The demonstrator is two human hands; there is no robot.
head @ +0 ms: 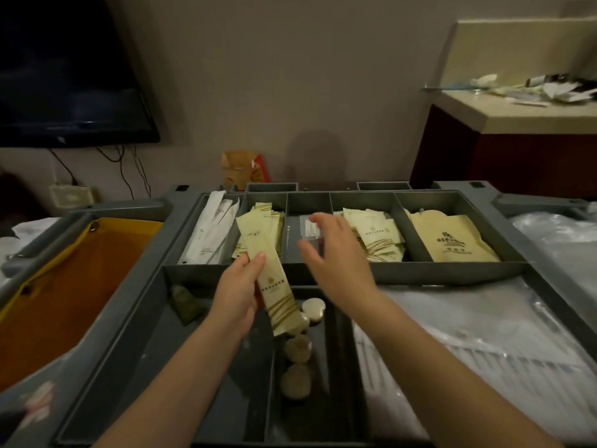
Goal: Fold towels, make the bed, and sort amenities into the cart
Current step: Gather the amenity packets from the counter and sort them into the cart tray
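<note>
Cream packet [269,279] grasped by left hand [237,295] fingers above the cart [420,273], right hand [336,253] fingers released over a middle compartment; sorting judged partly done, back compartments stocked, loose items [549,90] on far bench [517,119] not yet sorted.

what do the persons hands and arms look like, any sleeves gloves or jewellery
No gloves on the left hand or right hand, and no rings, watch or bracelet show. The left forearm and right forearm are uncovered to the picture's edge, no sleeve in view. Nails look short.
</note>
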